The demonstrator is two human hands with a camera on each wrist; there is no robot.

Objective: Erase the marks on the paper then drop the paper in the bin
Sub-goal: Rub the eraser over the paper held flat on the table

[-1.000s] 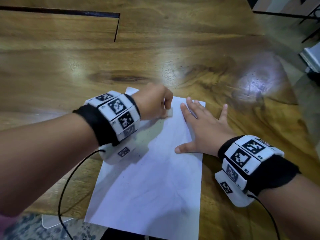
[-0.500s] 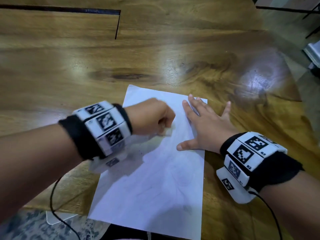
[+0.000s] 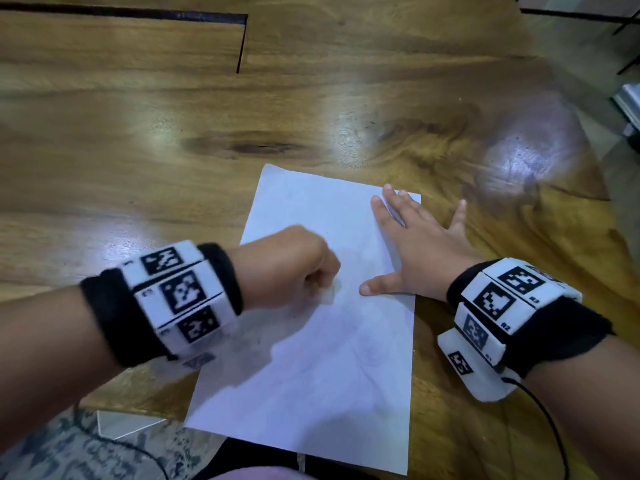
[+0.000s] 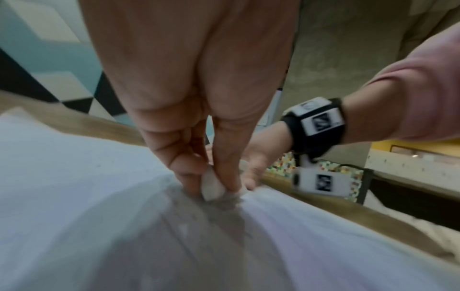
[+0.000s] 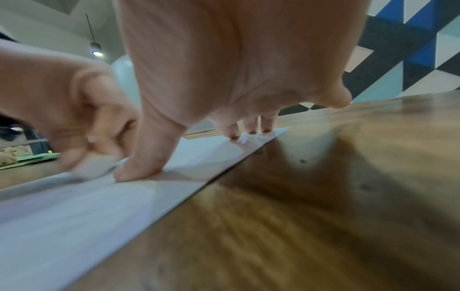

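A white sheet of paper [image 3: 322, 362] lies on the wooden table [image 3: 173, 133], its near edge hanging past the table's front. Faint pencil marks show in its lower half. My left hand [image 3: 294, 268] pinches a small white eraser [image 3: 329, 293] and presses it onto the middle of the sheet; the left wrist view shows the eraser [image 4: 211, 186] between thumb and fingers, touching the paper [image 4: 74, 187]. My right hand [image 3: 412, 251] lies flat with fingers spread on the sheet's right edge, holding it down; the right wrist view shows its fingertips [image 5: 234, 133] on the paper [image 5: 74, 212].
The table stretches far and left, with a dark seam [image 3: 242, 43] at the back. A patterned floor [image 3: 52, 455] shows below the front edge. Cables run from both wristbands. No bin is in view.
My left hand has slid the eraser toward me, from near the sheet's top down to its middle. The right hand stays pressed flat on the right edge.
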